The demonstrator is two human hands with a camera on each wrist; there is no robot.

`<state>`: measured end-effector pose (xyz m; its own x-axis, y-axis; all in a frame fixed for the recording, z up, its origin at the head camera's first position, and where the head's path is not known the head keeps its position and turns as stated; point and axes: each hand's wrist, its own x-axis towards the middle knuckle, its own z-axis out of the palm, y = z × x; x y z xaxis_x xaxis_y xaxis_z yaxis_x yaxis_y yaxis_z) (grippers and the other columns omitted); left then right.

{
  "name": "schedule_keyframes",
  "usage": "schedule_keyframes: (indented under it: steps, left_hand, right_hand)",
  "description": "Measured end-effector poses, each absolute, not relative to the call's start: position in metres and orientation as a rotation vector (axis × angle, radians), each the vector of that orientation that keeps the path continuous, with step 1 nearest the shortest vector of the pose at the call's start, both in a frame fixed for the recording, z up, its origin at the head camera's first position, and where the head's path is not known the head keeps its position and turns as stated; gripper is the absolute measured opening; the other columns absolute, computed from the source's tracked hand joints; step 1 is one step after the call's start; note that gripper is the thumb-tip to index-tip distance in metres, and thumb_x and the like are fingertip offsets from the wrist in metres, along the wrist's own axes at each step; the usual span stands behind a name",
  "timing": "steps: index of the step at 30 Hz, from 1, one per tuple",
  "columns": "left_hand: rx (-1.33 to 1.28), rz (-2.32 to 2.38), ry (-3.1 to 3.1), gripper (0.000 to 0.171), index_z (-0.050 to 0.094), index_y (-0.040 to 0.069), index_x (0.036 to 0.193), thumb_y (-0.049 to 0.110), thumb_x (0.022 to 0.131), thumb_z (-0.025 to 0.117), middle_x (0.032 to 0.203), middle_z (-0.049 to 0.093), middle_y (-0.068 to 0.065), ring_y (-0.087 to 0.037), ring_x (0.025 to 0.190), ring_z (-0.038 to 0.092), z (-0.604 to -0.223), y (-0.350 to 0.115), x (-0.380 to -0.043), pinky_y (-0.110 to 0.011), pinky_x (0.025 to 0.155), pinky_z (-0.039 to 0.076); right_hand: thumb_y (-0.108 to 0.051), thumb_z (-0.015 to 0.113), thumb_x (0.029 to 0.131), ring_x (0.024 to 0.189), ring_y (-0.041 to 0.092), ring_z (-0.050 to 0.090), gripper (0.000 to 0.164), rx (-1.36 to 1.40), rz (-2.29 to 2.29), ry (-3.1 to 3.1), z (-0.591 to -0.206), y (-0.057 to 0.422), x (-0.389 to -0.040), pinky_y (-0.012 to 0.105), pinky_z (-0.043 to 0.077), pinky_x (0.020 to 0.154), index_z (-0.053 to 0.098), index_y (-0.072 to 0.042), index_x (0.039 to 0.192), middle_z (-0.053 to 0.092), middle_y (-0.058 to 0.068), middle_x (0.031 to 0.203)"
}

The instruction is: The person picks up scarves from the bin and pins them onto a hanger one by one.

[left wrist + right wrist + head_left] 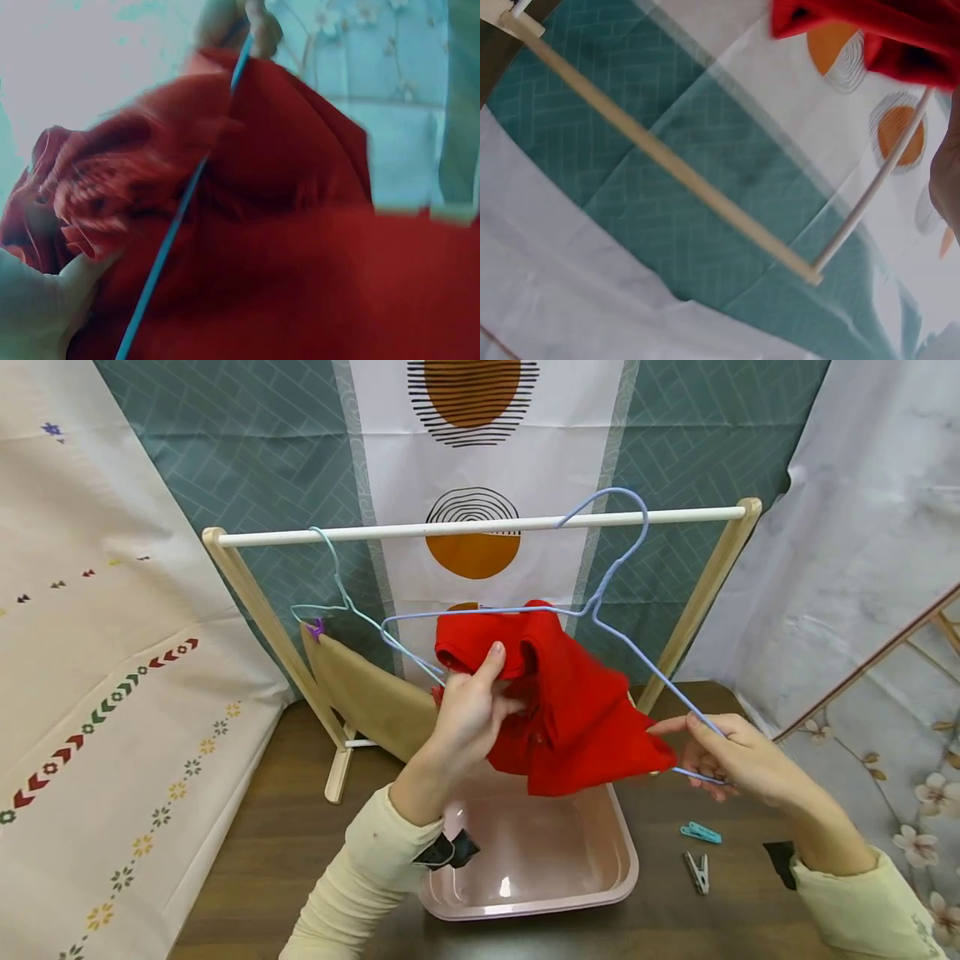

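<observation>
Left hand [463, 714] grips bunched red cloth [581, 714] above the pink basin [536, 843] while the right hand [742, 756] (forefinger extended to the cloth's edge) pinches the blue hanger [597, 600], best kept steady so fabric lies flat.

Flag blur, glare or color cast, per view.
Head: mostly crisp, small bright glint inside the pink basin. Left wrist: bluish cast, upper left washed out, red cloth smeared in places. Right wrist: teal backdrop slightly soft, whitish haze toward lower right.
</observation>
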<state>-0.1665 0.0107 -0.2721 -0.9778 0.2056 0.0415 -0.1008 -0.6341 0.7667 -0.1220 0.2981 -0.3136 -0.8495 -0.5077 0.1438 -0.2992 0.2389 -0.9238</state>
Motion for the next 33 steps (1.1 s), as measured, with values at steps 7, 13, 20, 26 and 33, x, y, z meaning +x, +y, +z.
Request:
schedule_keyframes:
  steps: [7,13,20,26,33]
  left_hand:
    - [0.220,2.762,0.950,0.034,0.033,0.005,0.133,0.012,0.099,0.034,0.135,0.040,-0.018,-0.037,0.122,0.040,-0.268,0.022,-0.163,-0.065,0.092,0.026]
    - [0.328,2.697,0.950,0.032,0.036,0.005,0.130,0.011,0.098,0.036,0.125,0.050,-0.012,-0.031,0.114,0.049,-0.267,0.016,-0.153,-0.061,0.091,0.033]
    - [0.392,2.687,1.330,0.030,0.034,0.002,0.125,0.002,0.095,0.040,0.114,0.052,-0.008,-0.021,0.098,0.059,-0.289,0.000,-0.137,-0.045,0.080,0.049]
    - [0.142,2.793,1.385,0.043,0.029,0.003,0.127,-0.005,0.089,0.048,0.113,0.047,-0.007,-0.017,0.099,0.055,-0.336,-0.003,-0.131,-0.028,0.083,0.047]
    - [-0.147,2.778,1.327,0.029,0.048,0.003,0.108,-0.011,0.083,0.053,0.091,0.059,-0.004,-0.015,0.070,0.062,-0.384,-0.007,-0.136,-0.029,0.062,0.051]
  right_hand:
    - [-0.021,0.027,0.101,0.037,0.020,0.042,0.037,-0.526,-1.581,2.533,-0.312,0.287,-0.124,0.029,0.032,0.030,0.059,-0.006,0.113,0.051,0.012,0.055]
    - [-0.028,0.026,0.101,0.037,0.016,0.038,0.037,-0.459,-1.606,2.573,-0.311,0.294,-0.135,0.029,0.028,0.030,0.063,-0.032,0.099,0.049,0.008,0.051]
    - [-0.018,0.029,0.101,0.037,0.017,0.038,0.038,-0.556,-1.596,2.721,-0.296,0.312,-0.131,0.030,0.027,0.032,0.065,-0.031,0.100,0.051,0.004,0.054]
    - [-0.018,0.034,0.100,0.038,0.017,0.041,0.035,-0.503,-1.422,2.909,-0.284,0.314,-0.131,0.030,0.030,0.036,0.063,-0.036,0.096,0.052,0.004,0.054]
    - [-0.018,0.037,0.099,0.039,0.016,0.042,0.032,-0.506,-1.311,3.042,-0.276,0.306,-0.131,0.028,0.031,0.036,0.069,-0.012,0.096,0.049,0.000,0.053]
